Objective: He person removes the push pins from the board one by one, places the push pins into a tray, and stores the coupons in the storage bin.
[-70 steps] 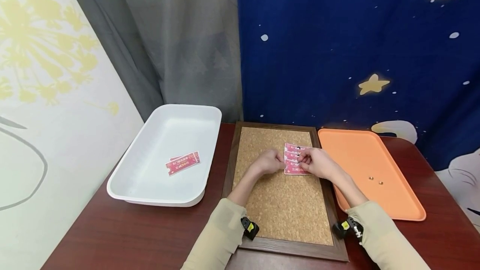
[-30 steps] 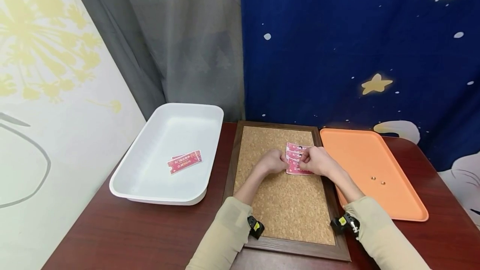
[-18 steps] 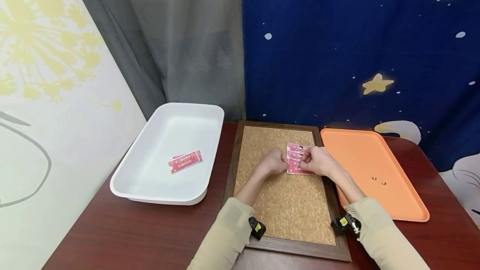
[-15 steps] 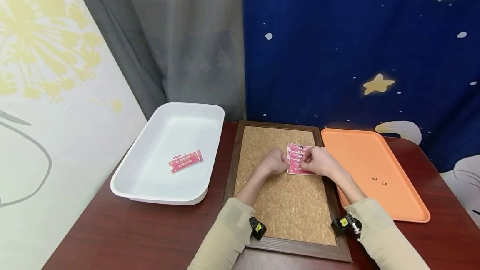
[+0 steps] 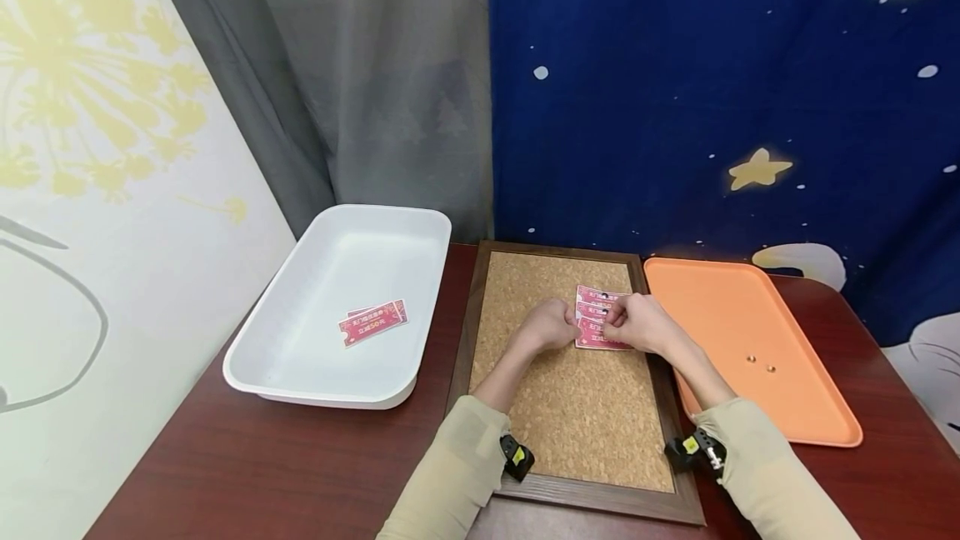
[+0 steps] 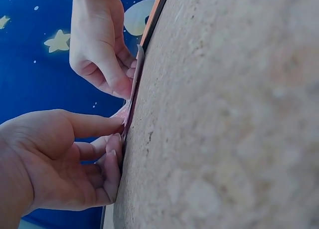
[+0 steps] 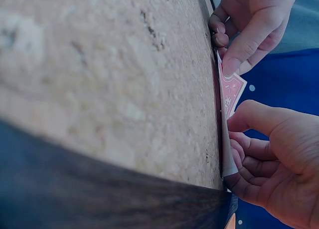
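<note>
Three red coupons overlap in a column on a wood-framed cork board (image 5: 566, 407). A dark thumbtack (image 5: 604, 296) sits on the top coupon (image 5: 587, 293), and another on the middle one. At the lowest coupon (image 5: 590, 339), my left hand (image 5: 550, 324) holds the left edge, its thumb (image 6: 99, 125) on the printed face. My right hand (image 5: 637, 323) pinches at the middle of that coupon; what lies between the fingertips is hidden. In the right wrist view the coupon's near end (image 7: 228, 156) lifts from the cork beside the fingers.
A white basin (image 5: 315, 382) on the left holds two overlapping red coupons (image 5: 372, 322). Right of the board, partly under the right forearm, lies an orange tray (image 5: 720, 298) with two small gold thumbtacks (image 5: 752, 359). A blue star-patterned curtain (image 5: 637, 107) hangs behind.
Both hands stay at the lowest coupon. The left forearm has shifted slightly right, and the head view has turned a little, so everything sits slightly further right.
</note>
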Motion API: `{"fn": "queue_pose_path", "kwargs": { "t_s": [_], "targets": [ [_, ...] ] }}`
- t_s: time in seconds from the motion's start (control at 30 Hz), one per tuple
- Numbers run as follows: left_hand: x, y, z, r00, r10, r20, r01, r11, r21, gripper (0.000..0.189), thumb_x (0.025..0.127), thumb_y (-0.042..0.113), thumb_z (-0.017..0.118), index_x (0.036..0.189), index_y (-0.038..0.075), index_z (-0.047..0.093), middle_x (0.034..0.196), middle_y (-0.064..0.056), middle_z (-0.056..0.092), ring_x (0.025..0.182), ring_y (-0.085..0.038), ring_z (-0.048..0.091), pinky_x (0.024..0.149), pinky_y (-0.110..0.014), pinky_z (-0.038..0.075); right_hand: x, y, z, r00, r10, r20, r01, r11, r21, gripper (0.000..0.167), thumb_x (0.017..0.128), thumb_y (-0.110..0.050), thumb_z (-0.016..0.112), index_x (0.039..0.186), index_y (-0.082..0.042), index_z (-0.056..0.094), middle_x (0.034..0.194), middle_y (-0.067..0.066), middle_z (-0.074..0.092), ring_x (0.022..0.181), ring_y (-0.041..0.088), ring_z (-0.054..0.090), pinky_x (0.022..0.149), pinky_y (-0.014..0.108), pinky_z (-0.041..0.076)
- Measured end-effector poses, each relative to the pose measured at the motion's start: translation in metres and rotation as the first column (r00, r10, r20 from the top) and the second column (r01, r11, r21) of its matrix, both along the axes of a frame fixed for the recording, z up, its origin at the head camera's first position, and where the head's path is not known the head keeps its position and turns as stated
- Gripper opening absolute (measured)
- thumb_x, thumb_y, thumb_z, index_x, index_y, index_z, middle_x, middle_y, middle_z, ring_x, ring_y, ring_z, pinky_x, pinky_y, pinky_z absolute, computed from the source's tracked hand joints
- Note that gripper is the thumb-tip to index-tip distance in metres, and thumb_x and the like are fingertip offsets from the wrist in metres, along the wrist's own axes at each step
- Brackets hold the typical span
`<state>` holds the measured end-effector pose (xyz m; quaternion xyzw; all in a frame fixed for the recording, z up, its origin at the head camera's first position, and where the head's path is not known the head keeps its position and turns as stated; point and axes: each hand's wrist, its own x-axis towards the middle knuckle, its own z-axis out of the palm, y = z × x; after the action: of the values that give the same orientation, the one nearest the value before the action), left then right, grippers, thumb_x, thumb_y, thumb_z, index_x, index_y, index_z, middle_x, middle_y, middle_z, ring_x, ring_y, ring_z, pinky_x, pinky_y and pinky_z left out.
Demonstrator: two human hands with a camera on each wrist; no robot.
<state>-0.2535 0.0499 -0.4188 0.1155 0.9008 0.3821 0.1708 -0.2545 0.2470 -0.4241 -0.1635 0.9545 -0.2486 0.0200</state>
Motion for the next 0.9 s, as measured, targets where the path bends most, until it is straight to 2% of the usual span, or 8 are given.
{"fn": "queue_pose_path", "kwargs": {
  "t_s": [0.57, 0.9],
  "targets": [
    [-0.0004, 0.0004, 0.0007, 1.000, 0.009, -0.015, -0.009, 1.000, -0.010, 0.029, 0.090, 0.009, 0.072, 0.065, 0.011, 0.057, 0.067, 0.003, 0.051, 0.056, -0.010, 0.043, 0.049, -0.022, 0.033, 0.0005, 0.0024, -0.0016, 1.000, 0.008, 0.015, -0.008, 0.999, -0.033, 0.008, 0.078, -0.008, 0.074, 0.077, -0.006, 0.067, 0.068, -0.002, 0.063, 0.059, 0.009, 0.053, 0.052, 0.024, 0.042],
    [-0.0012, 0.0014, 0.0017, 0.999, 0.024, 0.038, -0.024, 1.000, 0.001, 0.034, 0.091, 0.009, 0.071, 0.062, 0.012, 0.054, 0.064, 0.002, 0.049, 0.052, -0.010, 0.041, 0.046, -0.023, 0.031, 0.0001, 0.0047, -0.0018, 1.000, 0.003, 0.018, -0.003, 0.999, -0.043, 0.006, 0.079, -0.007, 0.072, 0.078, -0.006, 0.067, 0.068, -0.003, 0.063, 0.060, 0.010, 0.054, 0.053, 0.024, 0.043]
  ]
}}
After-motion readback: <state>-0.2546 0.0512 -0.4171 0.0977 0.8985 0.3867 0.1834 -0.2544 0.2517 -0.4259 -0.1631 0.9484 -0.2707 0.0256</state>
